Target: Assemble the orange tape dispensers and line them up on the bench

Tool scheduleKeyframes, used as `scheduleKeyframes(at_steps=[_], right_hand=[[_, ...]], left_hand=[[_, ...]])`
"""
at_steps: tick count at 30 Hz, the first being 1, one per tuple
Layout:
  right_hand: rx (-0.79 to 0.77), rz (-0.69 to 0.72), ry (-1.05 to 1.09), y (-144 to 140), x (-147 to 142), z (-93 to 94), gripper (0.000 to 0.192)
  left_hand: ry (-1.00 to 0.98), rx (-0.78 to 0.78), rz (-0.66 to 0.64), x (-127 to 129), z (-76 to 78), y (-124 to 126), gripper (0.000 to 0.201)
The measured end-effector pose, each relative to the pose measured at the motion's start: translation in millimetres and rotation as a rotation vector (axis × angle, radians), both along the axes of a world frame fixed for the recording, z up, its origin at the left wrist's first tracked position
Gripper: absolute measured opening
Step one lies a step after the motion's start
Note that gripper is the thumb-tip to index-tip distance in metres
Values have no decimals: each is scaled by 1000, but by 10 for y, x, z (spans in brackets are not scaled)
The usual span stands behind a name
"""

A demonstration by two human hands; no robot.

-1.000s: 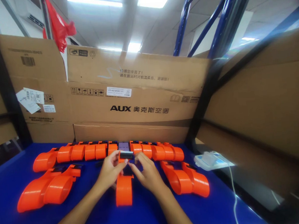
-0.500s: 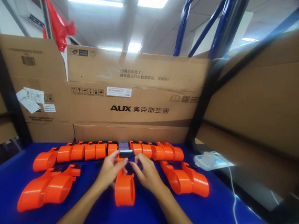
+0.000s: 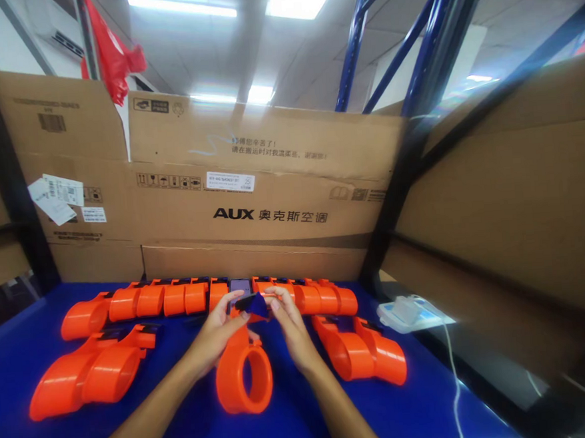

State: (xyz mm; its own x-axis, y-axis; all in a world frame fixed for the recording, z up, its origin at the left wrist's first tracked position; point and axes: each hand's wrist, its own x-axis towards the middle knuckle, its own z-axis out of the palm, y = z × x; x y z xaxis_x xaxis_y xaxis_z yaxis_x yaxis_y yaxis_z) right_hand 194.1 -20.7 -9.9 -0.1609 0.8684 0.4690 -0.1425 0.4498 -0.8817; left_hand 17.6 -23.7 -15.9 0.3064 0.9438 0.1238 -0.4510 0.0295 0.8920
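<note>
Both my hands hold one orange ring-shaped plastic part (image 3: 243, 377) above the blue table (image 3: 12, 359). My left hand (image 3: 213, 336) grips its upper left side and my right hand (image 3: 291, 331) its upper right. Between my fingertips sits a small dark piece (image 3: 252, 304) at the part's top end. The ring's open hole faces the camera, tilted up. Just behind my hands a phone (image 3: 240, 286) lies in a row of orange parts (image 3: 162, 299).
Two orange parts (image 3: 83, 375) lie at the left and two orange parts (image 3: 365, 353) at the right. A white device (image 3: 410, 312) with a cable (image 3: 452, 374) sits at the table's right edge. Cardboard boxes (image 3: 251, 202) wall the back and right.
The orange part has been lifted and tipped up, so its ring opening now faces the camera. My hands rose slightly and the dark piece at its top is tilted.
</note>
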Motion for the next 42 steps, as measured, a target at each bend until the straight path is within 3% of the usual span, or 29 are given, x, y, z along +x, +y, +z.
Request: scheduleKeyframes(at_steps=[4, 6, 10, 18, 27, 30, 34, 37, 40, 42], right_hand=[[-98, 168, 14, -9, 2, 21, 39], [-124, 182, 28, -25, -1, 15, 37], [-148, 109, 55, -23, -42, -31, 34], [-97, 98, 37, 18, -154, -51, 32], [-34, 26, -26, 7, -202, -43, 31], [-1, -70, -86, 26, -196, -69, 28], [135, -225, -352, 2, -158, -101, 26], [328, -65, -724, -92, -177, -114, 13], [513, 136, -993, -212, -266, -131, 31], [589, 188, -1089, -269, -341, -152, 40]], left_hand=[[38, 95, -15, 33, -10, -39, 58], [82, 105, -83, 30, -15, -56, 65], [171, 69, -168, -5, -43, -66, 80], [211, 25, -38, 12, -34, -44, 61], [36, -22, -49, -5, -42, -45, 52], [-36, -56, -9, -9, -20, 12, 46], [-236, -173, 44, -147, 118, 112, 35], [-445, -192, 54, -344, 248, 153, 35], [-542, -223, 101, -499, 325, 167, 40], [-541, -242, 110, -540, 339, 172, 44]])
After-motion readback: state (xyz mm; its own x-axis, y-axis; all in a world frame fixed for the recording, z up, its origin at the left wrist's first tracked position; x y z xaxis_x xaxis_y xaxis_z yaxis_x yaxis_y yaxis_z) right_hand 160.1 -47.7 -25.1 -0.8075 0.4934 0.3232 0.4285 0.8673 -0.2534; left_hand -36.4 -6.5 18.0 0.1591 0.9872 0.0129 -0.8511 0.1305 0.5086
